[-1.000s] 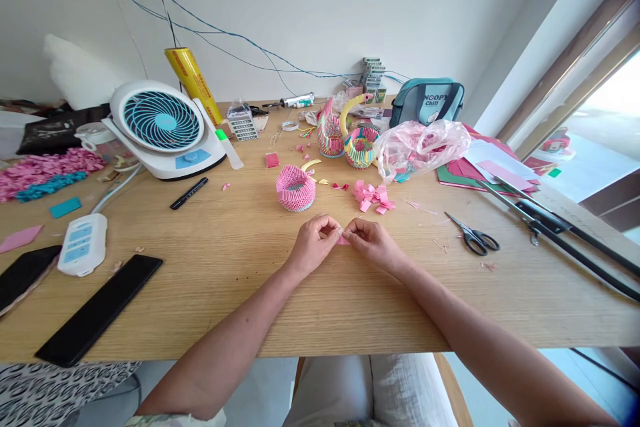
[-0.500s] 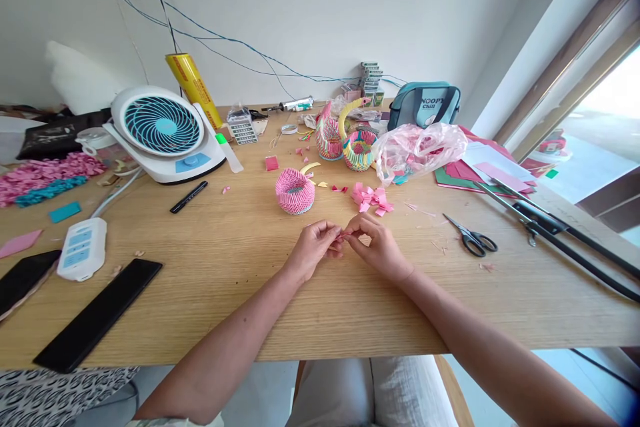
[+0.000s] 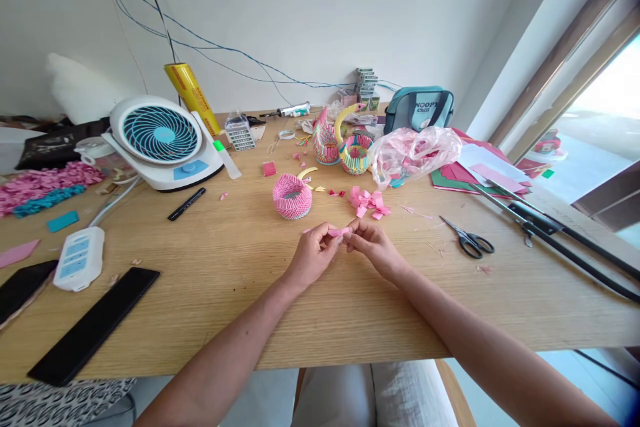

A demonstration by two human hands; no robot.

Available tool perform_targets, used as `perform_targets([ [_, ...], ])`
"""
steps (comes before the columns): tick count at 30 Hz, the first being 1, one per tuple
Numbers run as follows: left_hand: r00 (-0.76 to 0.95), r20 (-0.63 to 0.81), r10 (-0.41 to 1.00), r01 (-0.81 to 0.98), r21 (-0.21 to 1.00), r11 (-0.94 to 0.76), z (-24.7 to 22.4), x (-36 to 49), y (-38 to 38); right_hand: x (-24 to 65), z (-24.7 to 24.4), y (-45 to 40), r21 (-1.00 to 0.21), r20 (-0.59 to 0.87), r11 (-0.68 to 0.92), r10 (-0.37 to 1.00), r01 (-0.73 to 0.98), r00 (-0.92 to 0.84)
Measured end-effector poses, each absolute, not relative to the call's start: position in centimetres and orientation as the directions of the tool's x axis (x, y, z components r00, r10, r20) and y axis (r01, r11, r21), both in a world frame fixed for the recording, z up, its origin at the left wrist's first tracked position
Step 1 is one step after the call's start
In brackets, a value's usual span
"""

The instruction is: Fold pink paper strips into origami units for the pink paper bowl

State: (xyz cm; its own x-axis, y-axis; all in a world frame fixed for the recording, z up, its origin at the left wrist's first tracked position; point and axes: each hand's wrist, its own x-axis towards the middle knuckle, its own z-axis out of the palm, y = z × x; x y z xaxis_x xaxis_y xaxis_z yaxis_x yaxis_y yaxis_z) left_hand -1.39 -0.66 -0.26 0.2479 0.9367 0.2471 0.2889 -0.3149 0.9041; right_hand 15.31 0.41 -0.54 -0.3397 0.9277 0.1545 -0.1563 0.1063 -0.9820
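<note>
**Pink paper strip (image 3: 339,231), pinched at centre over table**
Gripped by closed fingertips of left hand (image 3: 316,255) and right hand (image 3: 376,250), above oak-look tabletop (image 3: 225,320); pink paper bows (image 3: 369,202) and pink origami basket (image 3: 292,196) lie near.

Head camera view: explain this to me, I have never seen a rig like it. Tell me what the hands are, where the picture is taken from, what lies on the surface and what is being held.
No machine here: these are a person's own two bare hands. The picture comes from a camera worn on the person's head, looking forward and down, so the forearms reach in from the bottom edge. The left hand and right hand both pinch a small pink paper piece. On the wooden table ahead sit a pink folded-paper bowl and a cluster of pink paper pieces, with black-handled scissors off to the right.
</note>
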Motion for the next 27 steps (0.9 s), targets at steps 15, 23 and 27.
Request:
perform_targets([
  [15,0.218,0.052,0.975,-0.050,0.998,-0.042,-0.06,-0.89,-0.81,15.09,-1.01,0.35,-0.966,0.118,0.039,0.946,-0.256,-0.301],
  [23,0.183,-0.013,0.983,-0.119,0.992,0.035,0.23,-1.11,-0.73,14.95,-0.70,0.18,-0.972,0.148,0.090,0.953,-0.218,-0.266],
  [27,0.178,-0.007,0.984,-0.108,0.994,0.026,0.16,-1.20,-0.66,14.92,-0.70,0.21,-0.971,0.165,0.113,0.952,-0.209,-0.256],
])
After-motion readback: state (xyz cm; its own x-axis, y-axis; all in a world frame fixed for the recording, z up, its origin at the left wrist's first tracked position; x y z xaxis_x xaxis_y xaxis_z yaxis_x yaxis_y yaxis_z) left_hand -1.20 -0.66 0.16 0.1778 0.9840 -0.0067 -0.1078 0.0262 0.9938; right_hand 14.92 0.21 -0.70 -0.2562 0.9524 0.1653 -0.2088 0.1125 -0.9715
